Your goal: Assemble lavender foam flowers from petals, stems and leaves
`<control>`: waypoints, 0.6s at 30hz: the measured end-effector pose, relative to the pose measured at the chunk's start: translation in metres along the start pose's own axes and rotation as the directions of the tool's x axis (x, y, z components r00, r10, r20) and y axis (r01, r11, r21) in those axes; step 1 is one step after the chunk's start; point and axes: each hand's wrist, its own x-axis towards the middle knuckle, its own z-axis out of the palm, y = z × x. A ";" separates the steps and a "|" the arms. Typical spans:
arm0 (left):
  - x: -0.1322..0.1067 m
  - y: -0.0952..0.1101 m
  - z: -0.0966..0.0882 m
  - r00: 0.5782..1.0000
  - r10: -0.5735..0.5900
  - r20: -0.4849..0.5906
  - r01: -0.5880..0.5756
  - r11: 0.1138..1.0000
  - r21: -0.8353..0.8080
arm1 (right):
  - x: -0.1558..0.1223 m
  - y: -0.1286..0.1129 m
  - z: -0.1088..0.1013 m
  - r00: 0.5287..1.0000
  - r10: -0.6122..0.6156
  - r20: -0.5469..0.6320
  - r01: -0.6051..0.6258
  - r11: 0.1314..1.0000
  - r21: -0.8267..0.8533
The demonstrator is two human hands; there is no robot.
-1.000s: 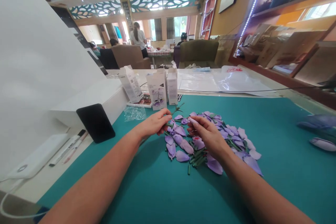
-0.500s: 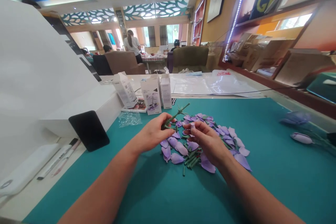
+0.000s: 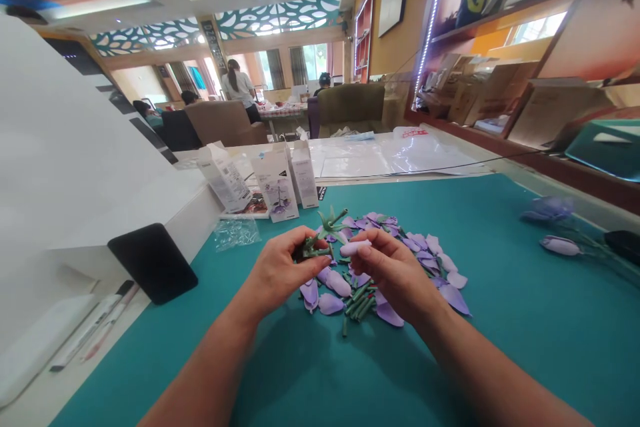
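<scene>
My left hand is closed around green plastic flower parts, with a leafy green stem piece sticking up past the fingers. Between the thumb and fingers of my right hand is a small pale lilac flower bud, held close to the green piece; I cannot tell whether they touch. Under and behind both hands lies a heap of purple petals. Short green stem tubes are piled at the near side of that heap.
A teal mat covers the table. White printed boxes and a crumpled clear bag stand back left, near a black tablet-like slab. Purple flowers lie at right. Several people are in the background.
The green piece in my left hand has turned, so its leaves now show. The lilac bud in my right hand has come closer to it and is more visible. The view has shifted slightly.
</scene>
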 end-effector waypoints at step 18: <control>-0.005 -0.012 0.000 0.985 0.173 -0.008 -0.169 0.969 0.180 | -0.004 -0.002 0.004 0.996 -0.082 0.017 0.084 0.986 -0.142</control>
